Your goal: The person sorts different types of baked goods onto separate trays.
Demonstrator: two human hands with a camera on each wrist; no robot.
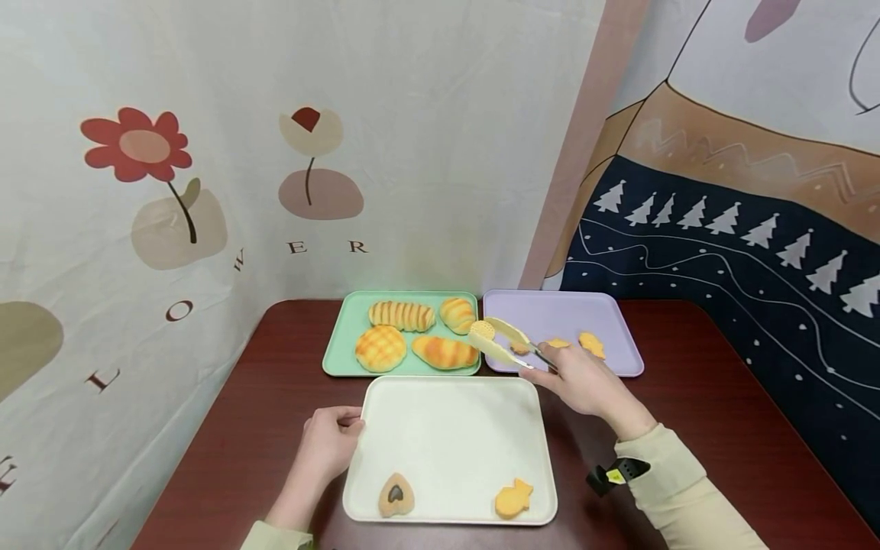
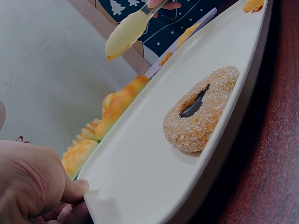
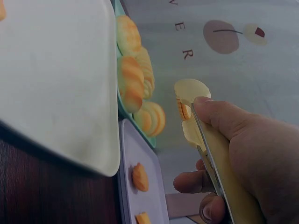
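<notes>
Two cookies: heart cookie [image 1: 396,494] and fish cookie [image 1: 512,498] already on white tray [image 1: 454,428], lower centre.
Right hand [image 1: 584,382]: grips tongs [image 1: 505,342] pinching a round cookie [image 1: 483,330], apparently.
Left hand [image 1: 330,443]: grasps the tray's edge.
Left: three cookies on purple tray [image 1: 557,313]; four breads, green tray [image 1: 357,305].

Left hand [image 1: 328,443] curled, thumb over edge it grips; right hand [image 1: 583,380] extended, fingers pinching.

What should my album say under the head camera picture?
Right hand lifts a round cookie in tongs; left hand holds the white tray.
</notes>
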